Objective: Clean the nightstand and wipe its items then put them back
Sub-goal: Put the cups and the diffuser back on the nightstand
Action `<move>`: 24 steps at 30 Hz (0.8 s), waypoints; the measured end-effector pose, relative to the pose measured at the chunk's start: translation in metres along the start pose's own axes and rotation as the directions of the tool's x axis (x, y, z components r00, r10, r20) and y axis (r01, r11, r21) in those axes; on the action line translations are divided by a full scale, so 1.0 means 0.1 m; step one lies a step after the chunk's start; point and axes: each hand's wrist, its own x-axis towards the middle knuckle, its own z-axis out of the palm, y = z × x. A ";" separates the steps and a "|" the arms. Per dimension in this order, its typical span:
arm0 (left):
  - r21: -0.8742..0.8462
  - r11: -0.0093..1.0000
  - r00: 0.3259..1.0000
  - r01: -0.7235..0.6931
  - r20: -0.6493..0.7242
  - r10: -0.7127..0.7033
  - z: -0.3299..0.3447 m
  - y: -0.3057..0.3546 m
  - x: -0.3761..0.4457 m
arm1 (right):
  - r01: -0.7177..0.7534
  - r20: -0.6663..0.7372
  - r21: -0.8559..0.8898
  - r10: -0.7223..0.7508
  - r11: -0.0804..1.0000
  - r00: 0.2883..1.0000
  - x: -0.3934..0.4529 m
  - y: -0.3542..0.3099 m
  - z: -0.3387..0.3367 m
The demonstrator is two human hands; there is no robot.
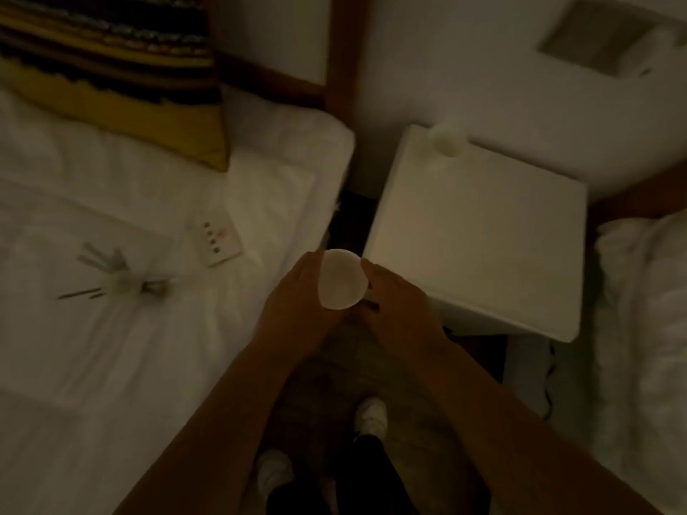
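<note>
The room is dim. A round white globe, likely a small lamp [341, 279], is held between my two hands in the gap between the bed and the white nightstand [479, 236]. My left hand [293, 302] grips its left side and my right hand [397, 299] grips its right side. What lies under the globe is hidden. A small white object [446, 141] stands at the nightstand's back edge. On the bed lie a white remote with buttons [219, 241] and a small diffuser with sticks [119, 276].
A white bed [111, 347] fills the left, with a striped yellow and dark pillow [111, 76] at its head. A second white bed's bedding [643, 328] is at the right. A cable [550, 381] hangs beside the nightstand. My feet stand on the floor below.
</note>
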 end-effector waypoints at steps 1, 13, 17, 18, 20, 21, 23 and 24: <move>-0.049 0.999 0.999 -0.008 0.052 0.011 0.15 0.15 0.15 | -0.031 -0.036 -0.016 0.030 0.999 0.999 0.01 0.16 -0.15; 0.210 0.910 0.911 -0.357 0.294 0.289 1.53 1.38 1.92 | -0.176 -0.284 -0.022 0.163 0.984 0.945 0.63 1.95 -1.35; 0.296 0.870 0.905 -0.395 0.287 0.313 1.81 1.60 2.40 | -0.181 -0.293 -0.057 0.157 0.982 0.943 0.97 2.38 -1.50; 0.347 0.835 0.897 -0.427 0.278 0.343 1.86 1.64 2.52 | -0.182 -0.308 -0.051 0.158 0.982 0.938 1.06 2.47 -1.52; 0.501 0.718 0.875 -0.484 0.258 0.410 1.94 1.69 2.76 | -0.181 -0.330 -0.038 0.159 0.983 0.930 1.25 2.63 -1.55; 0.563 0.665 0.868 -0.490 0.245 0.433 1.96 1.70 2.85 | -0.175 -0.338 -0.041 0.151 0.984 0.929 1.32 2.69 -1.56; 0.638 0.599 0.862 -0.484 0.229 0.452 2.03 1.70 3.02 | -0.168 -0.345 -0.063 0.137 0.984 0.929 1.47 2.82 -1.55; 0.662 0.571 0.857 -0.485 0.232 0.460 2.05 1.68 3.09 | -0.162 -0.348 -0.075 0.126 0.984 0.929 1.54 2.87 -1.54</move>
